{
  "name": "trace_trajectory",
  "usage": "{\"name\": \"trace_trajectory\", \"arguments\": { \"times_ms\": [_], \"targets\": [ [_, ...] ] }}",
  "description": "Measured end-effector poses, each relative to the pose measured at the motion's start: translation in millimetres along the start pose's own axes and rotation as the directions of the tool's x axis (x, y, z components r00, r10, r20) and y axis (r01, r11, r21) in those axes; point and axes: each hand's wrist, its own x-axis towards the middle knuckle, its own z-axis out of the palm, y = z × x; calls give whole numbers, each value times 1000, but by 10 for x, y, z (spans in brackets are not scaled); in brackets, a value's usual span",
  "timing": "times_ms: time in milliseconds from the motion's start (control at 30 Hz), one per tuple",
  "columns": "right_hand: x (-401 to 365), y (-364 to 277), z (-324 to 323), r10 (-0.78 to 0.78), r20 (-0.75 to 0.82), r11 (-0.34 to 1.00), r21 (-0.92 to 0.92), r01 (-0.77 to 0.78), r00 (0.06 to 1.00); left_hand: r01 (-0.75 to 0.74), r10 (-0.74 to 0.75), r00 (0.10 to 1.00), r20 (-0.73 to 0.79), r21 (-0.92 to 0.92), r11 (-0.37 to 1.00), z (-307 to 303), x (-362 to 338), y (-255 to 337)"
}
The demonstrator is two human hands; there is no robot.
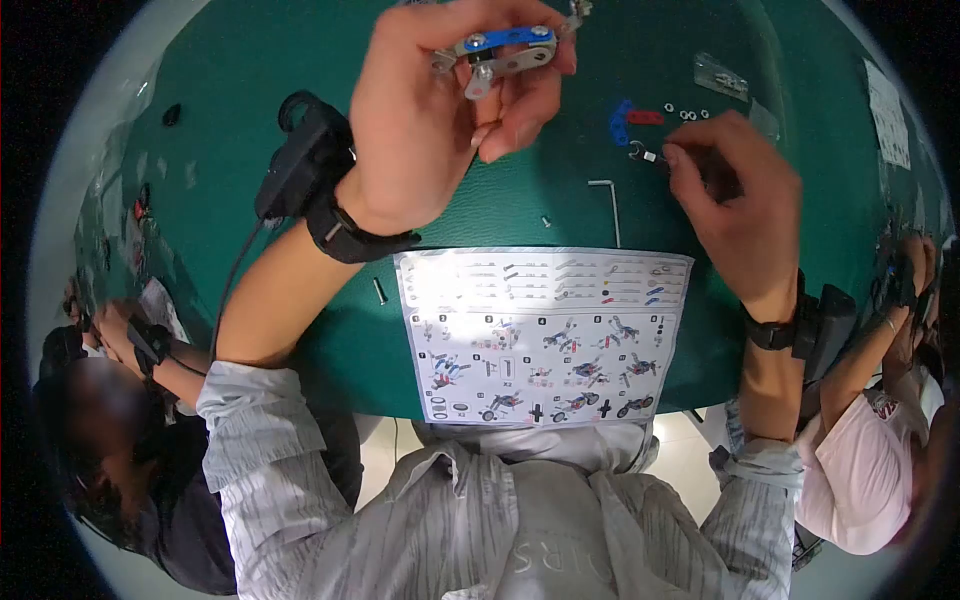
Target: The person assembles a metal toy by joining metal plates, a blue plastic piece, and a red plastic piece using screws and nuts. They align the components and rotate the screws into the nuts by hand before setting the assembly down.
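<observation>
My left hand (415, 130) is raised at the top middle, its fingers closed around a partly built metal model (512, 62). The model has a blue strip (510, 38) on top, silver perforated plates and bolts; some of it is hidden by my fingers. Over the table on the right, my right hand (745, 195) pinches a small open-end wrench (648, 155), whose jaw points left past the fingertips. Just beyond the wrench lie a blue bracket (620, 125) and a red strip (646, 117). Several small nuts (689, 115) sit beside them.
An L-shaped hex key (614, 210) and a short screw (546, 221) lie mid-table. A printed instruction sheet (540, 345) rests at the near edge, with a long screw (380, 291) left of it. A clear bag (720, 77) lies at the back right. Other people sit at both sides.
</observation>
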Motion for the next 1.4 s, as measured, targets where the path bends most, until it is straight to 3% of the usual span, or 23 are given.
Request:
{"name": "trace_trajectory", "arguments": {
  "times_ms": [300,467,600,767,900,1033,1167,1300,1400],
  "targets": [
    [12,-66,-25,-33,24,998,-60,34,999,24,-21,999,48,-73,997,68,-21,192],
    [11,5,-67,34,-26,999,-14,-35,999,124,-120,989,82,-42,991,26,-38,70],
    [24,33,-76,-4,-44,998,-58,1,999,147,-146,989,34,0,989,20,-50,-23],
    [28,-11,-20,16,-33,999,-27,-17,999,89,-93,993,69,56,994,47,-41,53],
    [30,-25,35,-103,-30,993,-52,101,994,36,-44,987,152,55,998,48,9,109],
    [6,-210,42,-209,-2,976,-60,209,978,-53,54,998,9,-94,994,74,48,265],
    [175,-309,40,-388,30,913,-129,388,921,-75,80,994,74,-70,995,-41,56,314],
    [363,-443,197,-393,118,906,-117,406,912,17,-19,999,-40,-47,999,10,38,260],
    [471,-531,438,-333,124,924,-154,350,935,-55,58,998,-38,64,996,-71,44,243]
  ]
}}
